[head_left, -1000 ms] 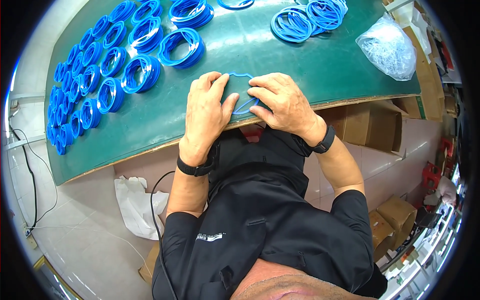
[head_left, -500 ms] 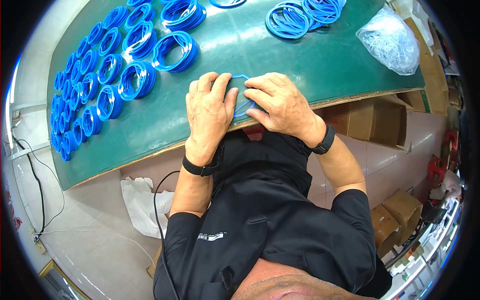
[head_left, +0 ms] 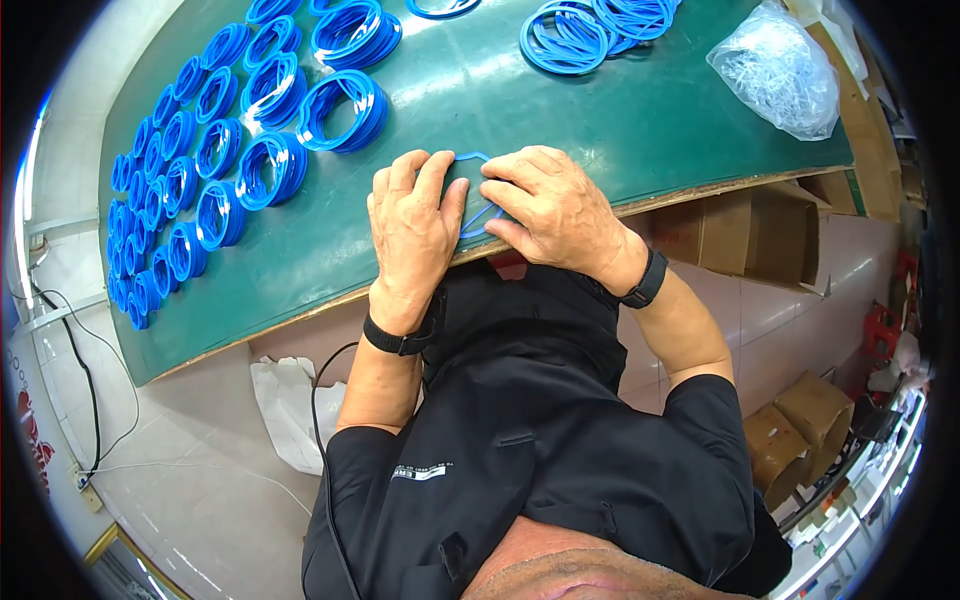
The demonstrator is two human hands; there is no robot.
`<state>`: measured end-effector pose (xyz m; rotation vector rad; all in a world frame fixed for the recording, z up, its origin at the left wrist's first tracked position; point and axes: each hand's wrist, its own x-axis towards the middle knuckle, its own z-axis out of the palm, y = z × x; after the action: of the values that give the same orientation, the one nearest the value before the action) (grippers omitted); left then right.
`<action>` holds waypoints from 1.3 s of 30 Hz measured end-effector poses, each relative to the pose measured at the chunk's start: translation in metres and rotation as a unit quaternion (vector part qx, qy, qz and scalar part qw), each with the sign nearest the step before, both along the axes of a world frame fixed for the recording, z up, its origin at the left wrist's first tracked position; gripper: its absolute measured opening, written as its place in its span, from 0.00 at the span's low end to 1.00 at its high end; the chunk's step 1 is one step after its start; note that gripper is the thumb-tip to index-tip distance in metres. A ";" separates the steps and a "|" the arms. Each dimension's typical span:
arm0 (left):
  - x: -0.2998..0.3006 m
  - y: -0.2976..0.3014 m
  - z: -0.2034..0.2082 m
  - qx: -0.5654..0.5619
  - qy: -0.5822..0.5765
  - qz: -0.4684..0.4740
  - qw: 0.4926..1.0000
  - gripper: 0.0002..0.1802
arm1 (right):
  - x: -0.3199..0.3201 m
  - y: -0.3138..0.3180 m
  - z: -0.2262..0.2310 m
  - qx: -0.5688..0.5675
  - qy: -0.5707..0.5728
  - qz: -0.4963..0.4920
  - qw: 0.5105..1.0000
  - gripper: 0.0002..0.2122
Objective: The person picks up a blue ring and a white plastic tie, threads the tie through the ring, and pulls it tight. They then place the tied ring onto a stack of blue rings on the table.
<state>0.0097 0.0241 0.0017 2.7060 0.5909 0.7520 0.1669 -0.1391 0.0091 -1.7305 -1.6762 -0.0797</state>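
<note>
A thin blue ring lies at the table's near edge between my two hands, its sides partly hidden under the fingers. My left hand curls over the ring's left side, with the thumb apart from the index finger. On the opposite side, the fingers and thumb of my right hand close on the ring. Part of the ring crosses at a slant near my right thumb. Loose blue rings lie overlapping farther off. To the left stand many stacked bundles of blue rings in rows.
The green tabletop has a wooden front edge. At the far right sits a clear plastic bag with pale contents. An open cardboard box is below the table's right side. A black cable hangs by my left arm.
The view has shifted slightly, so the table and bundles appear a little displaced. Both hands stay on the blue ring, with barely any change in the fingers.
</note>
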 end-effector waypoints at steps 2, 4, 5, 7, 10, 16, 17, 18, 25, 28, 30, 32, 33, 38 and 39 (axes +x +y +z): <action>0.000 0.000 0.000 0.000 -0.003 0.001 1.000 0.22 | 0.000 0.000 0.000 0.002 0.000 0.001 1.000 0.21; 0.000 0.000 0.000 0.001 -0.004 0.002 1.000 0.22 | 0.000 0.000 0.000 0.003 0.001 0.001 1.000 0.21; 0.000 -0.001 0.000 -0.001 -0.004 0.001 1.000 0.22 | 0.000 0.000 0.000 0.003 0.000 0.001 1.000 0.21; 0.000 -0.001 0.000 -0.006 -0.005 -0.001 1.000 0.21 | 0.001 -0.001 0.000 0.003 0.000 0.001 1.000 0.21; -0.001 -0.001 0.000 -0.006 -0.004 0.000 1.000 0.21 | 0.001 -0.001 -0.001 0.000 -0.012 0.002 1.000 0.20; -0.002 -0.001 -0.001 -0.008 -0.006 -0.001 1.000 0.20 | 0.000 -0.001 -0.002 0.000 -0.013 0.001 1.000 0.20; -0.003 0.000 -0.002 -0.008 -0.009 -0.003 1.000 0.20 | 0.000 -0.001 -0.002 0.000 -0.015 0.001 1.000 0.20; -0.003 0.001 -0.002 -0.008 -0.012 -0.007 1.000 0.20 | 0.000 -0.001 -0.002 0.000 -0.018 -0.001 1.000 0.20; -0.002 -0.002 0.001 -0.007 -0.006 0.006 1.000 0.20 | 0.000 -0.002 0.000 -0.001 -0.015 0.001 1.000 0.19; -0.003 -0.001 0.001 -0.010 0.003 0.006 1.000 0.20 | 0.000 -0.001 0.000 -0.001 -0.015 0.001 1.000 0.19; -0.003 -0.001 0.001 -0.013 0.004 0.005 1.000 0.19 | 0.000 -0.001 -0.001 0.001 -0.016 0.000 1.000 0.20; -0.003 0.000 0.002 -0.014 0.005 0.005 1.000 0.19 | 0.000 0.000 -0.001 0.000 -0.015 0.000 1.000 0.20; -0.003 -0.001 0.003 -0.014 0.001 0.002 1.000 0.19 | 0.000 -0.001 -0.001 -0.001 -0.015 0.001 1.000 0.20; -0.002 0.000 0.001 -0.010 -0.011 -0.002 1.000 0.19 | 0.002 0.000 0.001 0.002 -0.004 0.006 1.000 0.21; -0.001 0.001 0.000 -0.008 -0.014 -0.001 1.000 0.19 | 0.003 0.000 0.002 0.002 -0.008 0.004 1.000 0.21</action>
<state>0.0086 0.0247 0.0014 2.6767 0.5846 0.7785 0.1695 -0.1393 0.0111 -1.7243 -1.6923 -0.0936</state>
